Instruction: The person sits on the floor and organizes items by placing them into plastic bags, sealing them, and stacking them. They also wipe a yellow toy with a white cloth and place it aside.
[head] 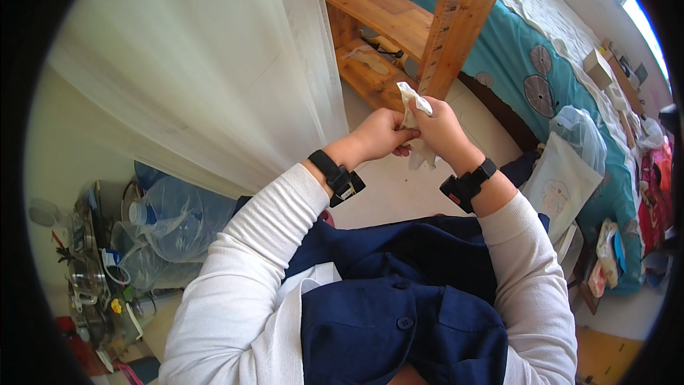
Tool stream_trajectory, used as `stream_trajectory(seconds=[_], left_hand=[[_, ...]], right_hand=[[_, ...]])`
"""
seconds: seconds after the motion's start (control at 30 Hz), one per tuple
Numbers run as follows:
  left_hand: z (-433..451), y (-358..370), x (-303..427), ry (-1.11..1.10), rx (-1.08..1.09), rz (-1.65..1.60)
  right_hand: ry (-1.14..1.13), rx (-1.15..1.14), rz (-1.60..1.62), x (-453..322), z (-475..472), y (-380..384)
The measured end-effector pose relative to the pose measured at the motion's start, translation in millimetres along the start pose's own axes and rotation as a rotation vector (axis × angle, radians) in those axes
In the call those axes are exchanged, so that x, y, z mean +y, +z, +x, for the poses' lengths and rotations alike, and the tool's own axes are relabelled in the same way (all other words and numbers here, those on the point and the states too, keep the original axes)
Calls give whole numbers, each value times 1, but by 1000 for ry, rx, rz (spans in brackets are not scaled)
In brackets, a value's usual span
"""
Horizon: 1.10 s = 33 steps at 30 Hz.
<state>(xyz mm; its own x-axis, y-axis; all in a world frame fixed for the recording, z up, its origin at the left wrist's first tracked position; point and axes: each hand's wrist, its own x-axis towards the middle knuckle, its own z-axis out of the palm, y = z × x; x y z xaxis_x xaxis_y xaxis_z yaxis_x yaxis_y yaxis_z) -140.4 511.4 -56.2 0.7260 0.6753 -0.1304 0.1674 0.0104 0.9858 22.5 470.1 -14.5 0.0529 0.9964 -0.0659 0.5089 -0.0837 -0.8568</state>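
A crumpled white cloth or tissue (pixel 417 104) is bunched between my two hands, above the pale floor. My right hand (pixel 441 125) grips its upper part, with the thumb pressed over a fold. Just left of it, my left hand (pixel 382 133) pinches the lower part with bent fingers. One loose end (pixel 425 155) hangs below the hands. Both wrists carry black straps with small devices. Beyond the hands stands a wooden shelf unit (pixel 379 5); its upright (pixel 454 27) bears a measuring scale. My fingers partly hide the cloth's middle.
A sheer white curtain (pixel 214 53) hangs at the left. Below it are large plastic bottles (pixel 171 219) and kitchenware (pixel 88 283). On the right is a bed with a teal cover (pixel 513 53). A white bag (pixel 561 187) leans against the bed's side.
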Motion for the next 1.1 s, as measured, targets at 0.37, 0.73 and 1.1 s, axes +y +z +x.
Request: stream_trajectory(seconds=[0.37,0.73,1.1], left_hand=[[2,5,-7,75,37,-129],[6,-3,-17,125,211,-209],[4,-6,-15,92,200,-103]], right_hand=[[-320,177,-199,13,-1,3],[-208,-17,118,20,-1,12],[-135,77,-449,-3,-9,7]])
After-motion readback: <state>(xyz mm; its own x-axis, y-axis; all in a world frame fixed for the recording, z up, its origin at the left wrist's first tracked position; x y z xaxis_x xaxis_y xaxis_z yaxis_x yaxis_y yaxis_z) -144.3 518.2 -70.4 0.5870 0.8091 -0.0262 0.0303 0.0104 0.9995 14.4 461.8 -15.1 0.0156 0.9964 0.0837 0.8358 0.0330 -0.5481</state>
